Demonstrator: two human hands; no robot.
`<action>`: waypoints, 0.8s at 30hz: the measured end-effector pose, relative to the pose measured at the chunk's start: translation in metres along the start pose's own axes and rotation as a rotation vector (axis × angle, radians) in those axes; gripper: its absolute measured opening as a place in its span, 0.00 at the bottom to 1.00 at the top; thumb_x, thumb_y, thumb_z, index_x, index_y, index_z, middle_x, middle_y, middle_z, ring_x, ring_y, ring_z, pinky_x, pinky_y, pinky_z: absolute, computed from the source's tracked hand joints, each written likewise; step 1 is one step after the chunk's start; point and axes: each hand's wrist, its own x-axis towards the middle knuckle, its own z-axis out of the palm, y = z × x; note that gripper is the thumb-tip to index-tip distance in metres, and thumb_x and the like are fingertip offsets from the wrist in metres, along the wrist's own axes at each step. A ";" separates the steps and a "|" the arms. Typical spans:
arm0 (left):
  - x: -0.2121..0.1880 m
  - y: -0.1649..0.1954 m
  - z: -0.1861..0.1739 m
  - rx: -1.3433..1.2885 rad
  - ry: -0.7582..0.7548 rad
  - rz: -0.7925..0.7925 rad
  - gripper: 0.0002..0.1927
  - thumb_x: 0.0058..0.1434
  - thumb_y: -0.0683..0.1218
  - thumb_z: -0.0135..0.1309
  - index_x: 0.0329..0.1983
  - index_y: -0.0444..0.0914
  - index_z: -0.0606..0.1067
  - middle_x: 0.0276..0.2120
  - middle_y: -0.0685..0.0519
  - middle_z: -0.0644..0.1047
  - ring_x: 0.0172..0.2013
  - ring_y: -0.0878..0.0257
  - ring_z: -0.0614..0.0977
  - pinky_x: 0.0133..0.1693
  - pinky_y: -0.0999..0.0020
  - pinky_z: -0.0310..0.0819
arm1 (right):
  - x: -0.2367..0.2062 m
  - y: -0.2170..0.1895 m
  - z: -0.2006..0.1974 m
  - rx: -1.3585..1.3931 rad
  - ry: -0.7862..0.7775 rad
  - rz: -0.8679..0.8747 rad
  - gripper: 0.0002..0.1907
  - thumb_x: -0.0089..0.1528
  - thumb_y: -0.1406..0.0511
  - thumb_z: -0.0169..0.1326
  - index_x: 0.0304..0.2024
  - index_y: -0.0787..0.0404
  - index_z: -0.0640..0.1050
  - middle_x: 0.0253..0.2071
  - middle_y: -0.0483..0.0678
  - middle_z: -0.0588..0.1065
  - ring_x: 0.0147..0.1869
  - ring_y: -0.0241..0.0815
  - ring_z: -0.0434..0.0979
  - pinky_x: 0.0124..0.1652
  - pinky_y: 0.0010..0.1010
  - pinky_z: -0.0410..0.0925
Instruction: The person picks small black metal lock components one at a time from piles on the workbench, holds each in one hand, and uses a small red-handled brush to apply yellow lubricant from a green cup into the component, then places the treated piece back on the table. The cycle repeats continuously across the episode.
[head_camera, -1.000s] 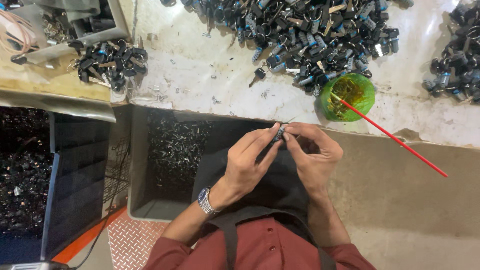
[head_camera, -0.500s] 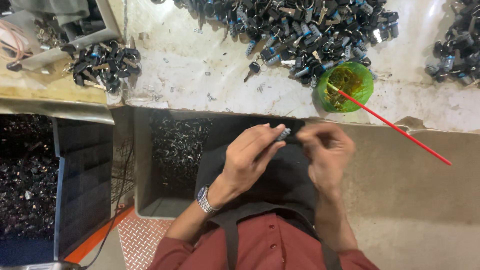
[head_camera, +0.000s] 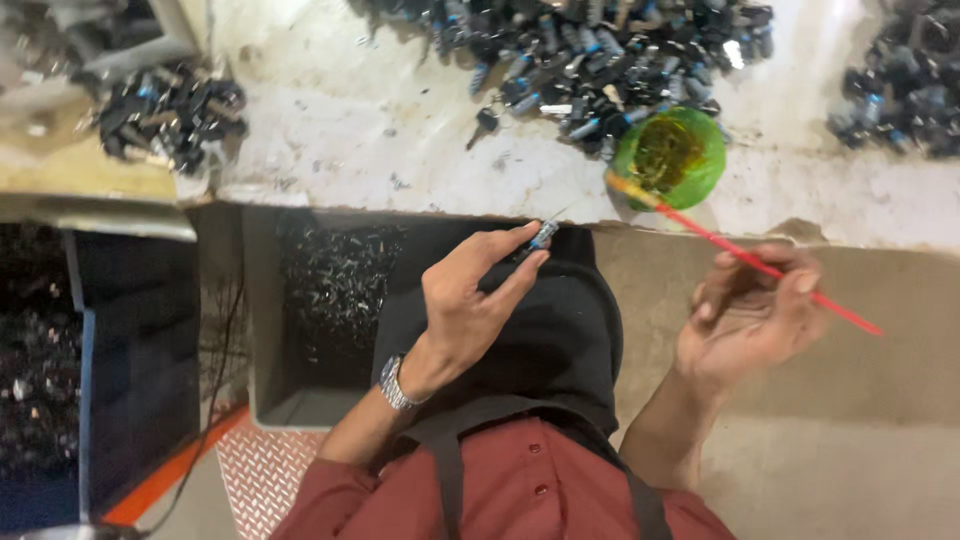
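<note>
My left hand, with a wristwatch on the wrist, pinches a small dark and silver metal part at its fingertips, just below the bench edge. My right hand is out to the right, blurred, palm toward me. Its fingers curl around a thin red stick. The stick's far end rests in a green bowl of yellowish liquid on the bench. A dark cloth covers my lap under both hands.
A large heap of dark metal parts lies on the white bench, with smaller heaps at the left and right. A single key-like part lies apart. A grey bin of small parts stands below the bench.
My hands were together on the small part. My right hand has let go and swung right to the red stick. My left hand keeps the part.
</note>
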 end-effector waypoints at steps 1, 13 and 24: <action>0.000 0.000 -0.001 -0.004 0.006 -0.010 0.17 0.61 0.37 0.67 0.53 0.34 0.78 0.42 0.47 0.83 0.41 0.59 0.86 0.46 0.69 0.82 | -0.006 0.002 0.002 0.028 -0.025 0.083 0.21 0.77 0.53 0.49 0.46 0.67 0.73 0.34 0.57 0.76 0.17 0.37 0.62 0.18 0.25 0.55; 0.000 -0.001 -0.004 0.015 0.018 0.033 0.17 0.61 0.36 0.67 0.52 0.33 0.78 0.43 0.46 0.83 0.42 0.58 0.86 0.47 0.69 0.82 | -0.029 0.013 -0.006 0.000 -0.102 0.121 0.19 0.74 0.57 0.50 0.44 0.70 0.73 0.34 0.64 0.76 0.19 0.43 0.66 0.19 0.27 0.59; -0.026 -0.007 -0.036 0.548 0.292 -0.007 0.19 0.58 0.35 0.63 0.53 0.35 0.77 0.53 0.46 0.74 0.58 0.48 0.71 0.64 0.51 0.60 | 0.023 0.019 -0.020 -0.317 -0.068 -0.048 0.21 0.81 0.54 0.49 0.53 0.68 0.74 0.39 0.60 0.78 0.23 0.36 0.67 0.21 0.23 0.57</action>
